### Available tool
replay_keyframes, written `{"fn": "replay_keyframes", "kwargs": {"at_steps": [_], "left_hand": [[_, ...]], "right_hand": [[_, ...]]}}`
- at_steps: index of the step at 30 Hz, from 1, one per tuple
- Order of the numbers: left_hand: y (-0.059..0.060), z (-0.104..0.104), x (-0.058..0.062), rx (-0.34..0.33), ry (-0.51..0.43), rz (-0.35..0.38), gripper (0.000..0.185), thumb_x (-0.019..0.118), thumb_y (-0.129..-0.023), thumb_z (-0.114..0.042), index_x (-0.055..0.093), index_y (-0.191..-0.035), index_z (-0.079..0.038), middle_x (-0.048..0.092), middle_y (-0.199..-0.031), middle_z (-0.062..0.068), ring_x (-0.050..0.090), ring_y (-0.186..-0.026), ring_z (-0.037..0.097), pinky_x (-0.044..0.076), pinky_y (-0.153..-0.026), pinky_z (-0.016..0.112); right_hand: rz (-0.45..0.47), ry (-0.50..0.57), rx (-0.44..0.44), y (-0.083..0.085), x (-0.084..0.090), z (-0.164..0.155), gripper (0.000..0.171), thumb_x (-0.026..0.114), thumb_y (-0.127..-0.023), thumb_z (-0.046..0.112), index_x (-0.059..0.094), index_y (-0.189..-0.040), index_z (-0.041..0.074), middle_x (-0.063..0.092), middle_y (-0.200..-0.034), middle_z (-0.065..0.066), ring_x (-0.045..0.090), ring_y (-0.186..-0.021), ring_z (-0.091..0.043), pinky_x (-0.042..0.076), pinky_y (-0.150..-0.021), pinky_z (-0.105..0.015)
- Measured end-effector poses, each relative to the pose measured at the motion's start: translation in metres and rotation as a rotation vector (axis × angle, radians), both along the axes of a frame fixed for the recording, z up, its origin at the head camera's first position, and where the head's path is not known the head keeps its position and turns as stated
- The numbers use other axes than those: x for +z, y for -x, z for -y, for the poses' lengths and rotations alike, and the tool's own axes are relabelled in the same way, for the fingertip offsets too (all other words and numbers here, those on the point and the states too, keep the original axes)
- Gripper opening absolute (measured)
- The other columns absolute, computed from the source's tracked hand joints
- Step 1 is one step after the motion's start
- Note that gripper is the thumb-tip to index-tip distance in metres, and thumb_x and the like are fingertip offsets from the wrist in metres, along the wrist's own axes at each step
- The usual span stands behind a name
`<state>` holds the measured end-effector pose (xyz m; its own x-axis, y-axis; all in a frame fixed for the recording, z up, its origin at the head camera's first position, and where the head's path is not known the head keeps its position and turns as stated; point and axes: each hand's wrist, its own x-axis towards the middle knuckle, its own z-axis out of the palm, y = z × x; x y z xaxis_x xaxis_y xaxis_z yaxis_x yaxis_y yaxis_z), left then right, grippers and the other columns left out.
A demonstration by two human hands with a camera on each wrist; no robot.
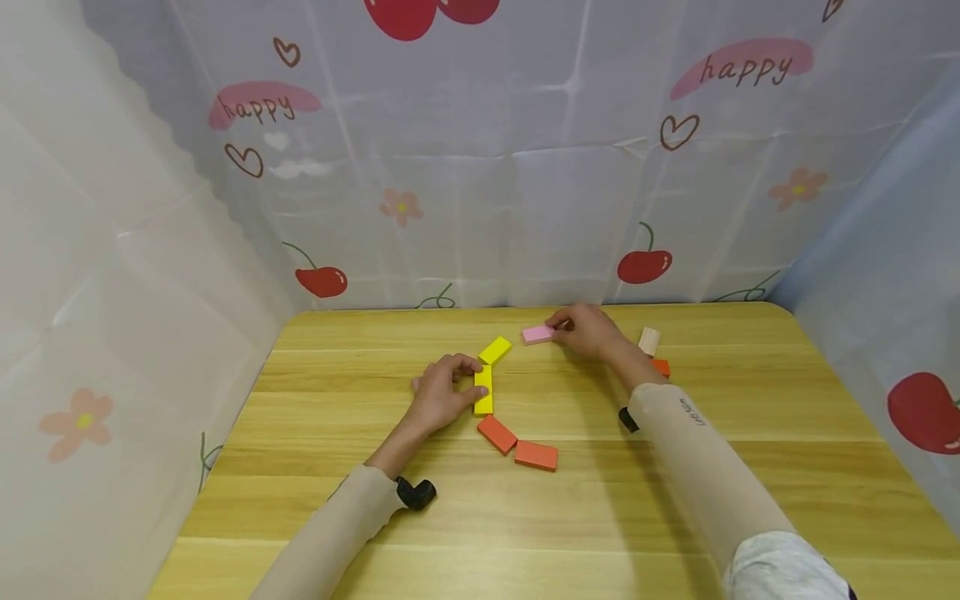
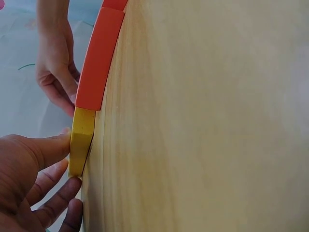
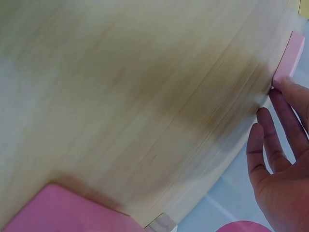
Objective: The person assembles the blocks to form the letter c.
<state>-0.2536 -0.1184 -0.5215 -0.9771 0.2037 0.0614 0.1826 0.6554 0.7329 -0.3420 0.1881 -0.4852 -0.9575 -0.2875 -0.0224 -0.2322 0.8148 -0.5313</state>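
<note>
My left hand point(image 1: 442, 392) pinches an upright-running yellow block point(image 1: 483, 400) between thumb and fingertips; in the left wrist view the thumb lies on one side of this yellow block point(image 2: 82, 140). A second yellow block point(image 1: 495, 350) angles off its far end. Near its close end, an orange block point(image 1: 497, 434) slants down to another orange block point(image 1: 536, 455), forming a curve. Farther right, my right hand point(image 1: 588, 329) pinches the right end of a pink block point(image 1: 536, 334), which lies on the table apart from the yellow ones. The right wrist view shows the pink block point(image 3: 289, 60) at thumb and index finger.
Beyond my right wrist lie a pale wooden block point(image 1: 649, 341) and a partly hidden orange block point(image 1: 661, 367). The wood-grain table point(image 1: 300, 467) ends at a printed curtain point(image 1: 480, 225) behind, with more sheeting at both sides. Dark straps circle both wrists.
</note>
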Motion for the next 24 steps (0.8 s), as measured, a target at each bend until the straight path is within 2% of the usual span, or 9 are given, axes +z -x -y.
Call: {"fn": "replay_keyframes", "kwargs": {"at_steps": [24], "left_hand": [[-0.001, 0.000, 0.001, 0.000, -0.005, -0.006, 0.030, 0.086, -0.094, -0.031, 0.074, -0.120, -0.023, 0.072, -0.123, 0.000, 0.063, -0.115, 0.028, 0.025, -0.095, 0.052]], "right_hand": [[-0.003, 0.022, 0.008, 0.001, -0.003, 0.013, 0.030, 0.072, -0.103, 0.014, 0.077, -0.132, 0.008, 0.077, -0.129, -0.014, 0.068, -0.112, -0.031, 0.055, -0.105, -0.050]]}}
